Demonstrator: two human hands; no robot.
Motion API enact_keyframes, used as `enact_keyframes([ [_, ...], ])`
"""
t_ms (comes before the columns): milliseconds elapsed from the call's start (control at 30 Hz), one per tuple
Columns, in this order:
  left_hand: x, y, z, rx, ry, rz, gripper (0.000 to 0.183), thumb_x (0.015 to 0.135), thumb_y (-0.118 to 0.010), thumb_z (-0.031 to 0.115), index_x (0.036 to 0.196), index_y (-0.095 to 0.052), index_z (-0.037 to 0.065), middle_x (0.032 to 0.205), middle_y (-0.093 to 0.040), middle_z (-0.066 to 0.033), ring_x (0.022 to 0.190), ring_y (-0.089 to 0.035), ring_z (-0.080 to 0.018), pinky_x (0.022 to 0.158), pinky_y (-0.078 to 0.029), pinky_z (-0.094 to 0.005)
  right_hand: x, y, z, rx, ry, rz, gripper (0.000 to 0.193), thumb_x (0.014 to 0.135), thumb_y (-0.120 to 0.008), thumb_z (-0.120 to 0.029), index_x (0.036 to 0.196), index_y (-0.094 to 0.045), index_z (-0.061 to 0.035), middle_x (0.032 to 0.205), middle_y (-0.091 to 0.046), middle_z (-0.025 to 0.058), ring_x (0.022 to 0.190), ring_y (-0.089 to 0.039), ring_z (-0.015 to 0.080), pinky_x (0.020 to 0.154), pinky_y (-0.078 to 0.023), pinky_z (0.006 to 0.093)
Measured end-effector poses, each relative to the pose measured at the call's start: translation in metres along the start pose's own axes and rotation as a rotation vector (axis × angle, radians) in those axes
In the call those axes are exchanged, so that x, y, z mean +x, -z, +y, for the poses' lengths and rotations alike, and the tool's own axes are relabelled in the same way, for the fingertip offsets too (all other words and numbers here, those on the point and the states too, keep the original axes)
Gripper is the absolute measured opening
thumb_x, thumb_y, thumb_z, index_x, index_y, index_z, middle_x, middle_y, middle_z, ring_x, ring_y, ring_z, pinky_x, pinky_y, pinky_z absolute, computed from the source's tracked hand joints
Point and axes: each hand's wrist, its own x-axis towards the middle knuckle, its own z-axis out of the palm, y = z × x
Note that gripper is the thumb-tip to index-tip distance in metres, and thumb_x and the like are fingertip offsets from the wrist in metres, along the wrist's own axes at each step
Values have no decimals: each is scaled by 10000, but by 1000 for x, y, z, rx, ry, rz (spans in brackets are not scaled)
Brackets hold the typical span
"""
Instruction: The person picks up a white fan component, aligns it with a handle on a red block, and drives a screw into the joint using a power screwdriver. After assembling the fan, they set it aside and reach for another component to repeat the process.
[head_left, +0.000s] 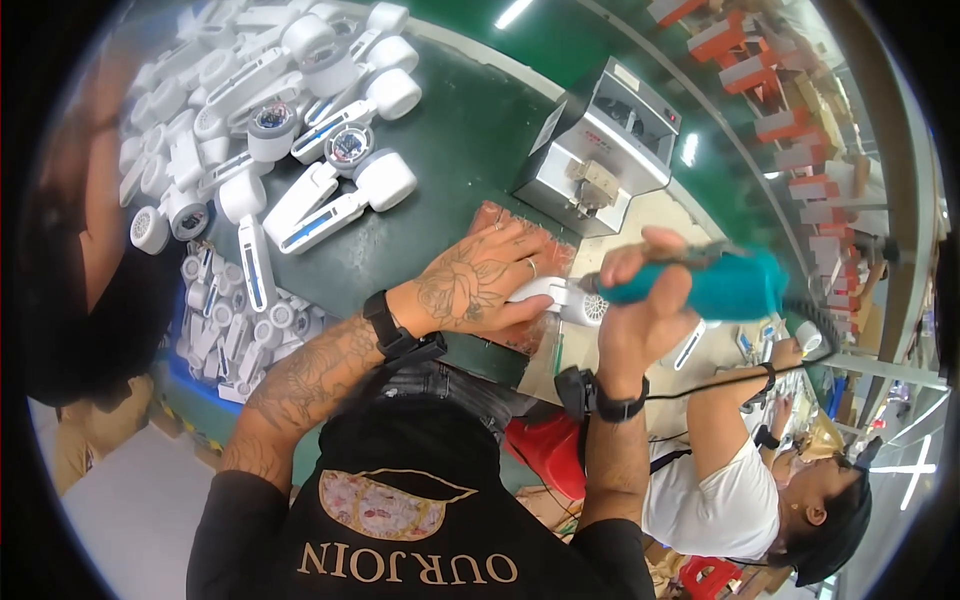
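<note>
My left hand (475, 285) presses a white handheld fan part (578, 305) with a round grille against a worn reddish board (512, 338) at the bench edge. Its thumb and fingers close around the part's near end. In my right hand (645, 325) is a teal electric screwdriver (735, 288), held sideways with its tip pointing left, close to the fan part. The motion blurs the tool, and I cannot tell whether the tip touches the part.
White fans (290, 120) lie heaped on the green bench, some with open round heads showing wiring. More fill a blue-edged bin (185, 365) below. A grey machine (610, 150) stands beyond the board. A co-worker in a white shirt (715, 500) sits at right; another person's arm (105, 160) is at left.
</note>
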Motion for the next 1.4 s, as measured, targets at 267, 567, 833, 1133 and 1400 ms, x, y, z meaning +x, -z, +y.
enact_keyframes([
  [267,2,2,3,-15,19,-25,389,890,-670,336,1129,-630,31,1174,-578,-146,1129,-534,-346,998,-444,-442,-24,2,-7,-43,-55,23,661,900,-678,-588,1076,-562,39,665,-520,70,569,-520,182,551,-418,310],
  [567,5,3,6,-28,35,-90,377,912,-653,326,1170,-624,54,1171,-566,-136,1139,-525,-331,1002,-431,-436,-30,6,4,37,-70,33,554,907,-703,-526,955,-509,-10,662,-512,76,573,-514,193,535,-429,325],
  [833,10,12,7,30,-45,27,380,864,-694,297,1156,-636,61,1201,-586,-121,1149,-536,-326,1010,-425,-438,-33,3,11,119,-57,0,524,911,-710,-489,979,-517,-6,689,-523,87,595,-518,200,566,-447,347],
  [1133,-27,18,34,303,-299,19,378,796,-703,238,1136,-632,90,1127,-629,-74,1027,-614,-271,911,-491,-391,-61,19,-41,239,9,181,644,951,-502,-676,1150,-544,-65,662,-447,5,585,-436,125,556,-364,255],
  [1400,-72,183,-22,-769,649,906,438,1023,-583,203,1400,-496,-3,1269,-611,-92,1172,-565,-146,1008,-455,-290,-93,12,-44,141,13,249,676,941,-529,-677,1134,-531,-29,680,-496,51,576,-475,158,544,-390,259],
])
